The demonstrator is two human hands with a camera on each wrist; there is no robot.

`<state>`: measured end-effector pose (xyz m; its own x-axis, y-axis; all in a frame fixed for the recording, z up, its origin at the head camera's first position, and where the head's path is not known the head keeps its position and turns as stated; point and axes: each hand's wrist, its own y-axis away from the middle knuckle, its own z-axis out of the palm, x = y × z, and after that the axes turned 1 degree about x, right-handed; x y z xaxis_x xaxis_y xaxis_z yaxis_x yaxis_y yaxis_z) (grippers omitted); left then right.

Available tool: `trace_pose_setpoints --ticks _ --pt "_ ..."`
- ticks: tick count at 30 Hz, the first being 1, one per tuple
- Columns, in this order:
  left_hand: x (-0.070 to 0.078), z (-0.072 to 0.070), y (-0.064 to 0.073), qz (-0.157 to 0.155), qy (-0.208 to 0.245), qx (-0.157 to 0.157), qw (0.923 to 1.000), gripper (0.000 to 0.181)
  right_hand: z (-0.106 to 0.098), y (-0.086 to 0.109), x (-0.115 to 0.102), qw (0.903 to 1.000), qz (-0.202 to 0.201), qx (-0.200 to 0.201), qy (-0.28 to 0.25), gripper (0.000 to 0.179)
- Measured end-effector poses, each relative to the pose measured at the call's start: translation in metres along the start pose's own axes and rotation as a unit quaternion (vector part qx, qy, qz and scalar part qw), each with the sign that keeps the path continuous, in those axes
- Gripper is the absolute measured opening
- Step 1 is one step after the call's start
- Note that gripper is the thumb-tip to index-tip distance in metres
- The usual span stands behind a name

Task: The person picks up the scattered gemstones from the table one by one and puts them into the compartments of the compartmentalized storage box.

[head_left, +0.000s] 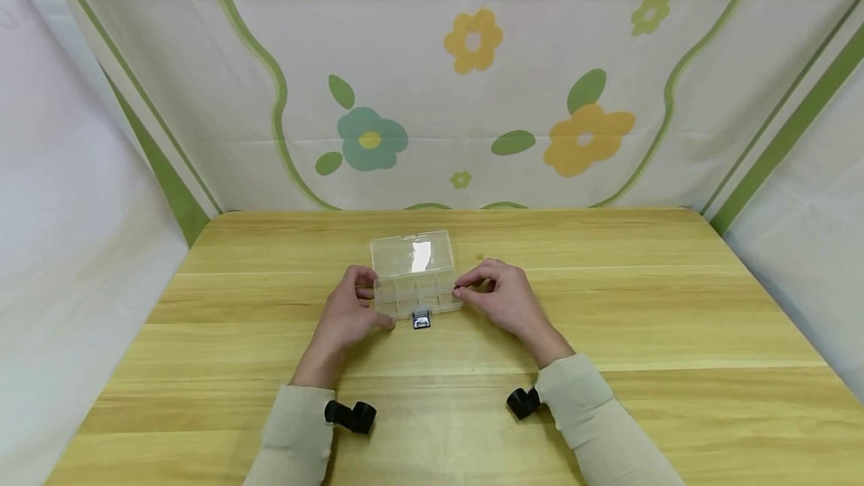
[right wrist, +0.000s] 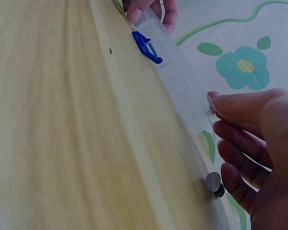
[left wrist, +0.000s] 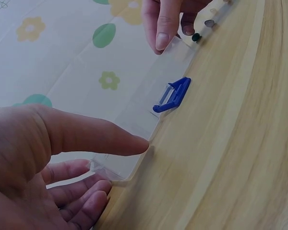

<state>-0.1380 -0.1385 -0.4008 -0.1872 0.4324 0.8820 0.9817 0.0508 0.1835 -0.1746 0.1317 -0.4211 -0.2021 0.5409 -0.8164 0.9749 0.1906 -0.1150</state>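
Note:
A clear plastic compartment box [head_left: 415, 292] stands on the table with its lid [head_left: 398, 255] raised at the back. A blue latch [left wrist: 174, 95] hangs at its front edge. My left hand [head_left: 349, 308] holds the box's left end, thumb along the front and fingers behind the corner. At the right end, my right hand [head_left: 502, 298] pinches a small dark reddish piece [head_left: 456, 289] between thumb and forefinger, right at the box wall. Most of that piece is hidden by the fingertips.
Several small rounded pieces lie on the table by the right hand, among them a grey one [right wrist: 213, 182] and a dark green one [left wrist: 196, 37]. A tan piece [head_left: 480, 256] lies farther back. Behind the wooden table [head_left: 432, 411] hangs a flowered cloth [head_left: 418, 58].

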Motion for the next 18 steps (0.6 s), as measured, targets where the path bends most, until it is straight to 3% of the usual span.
trace_pose_setpoints --ticks 18 --pt "-0.0007 -0.0004 0.0000 -0.002 0.008 -0.002 1.0000 0.080 0.0000 0.0007 0.0006 1.0000 0.000 0.002 -0.003 0.010"
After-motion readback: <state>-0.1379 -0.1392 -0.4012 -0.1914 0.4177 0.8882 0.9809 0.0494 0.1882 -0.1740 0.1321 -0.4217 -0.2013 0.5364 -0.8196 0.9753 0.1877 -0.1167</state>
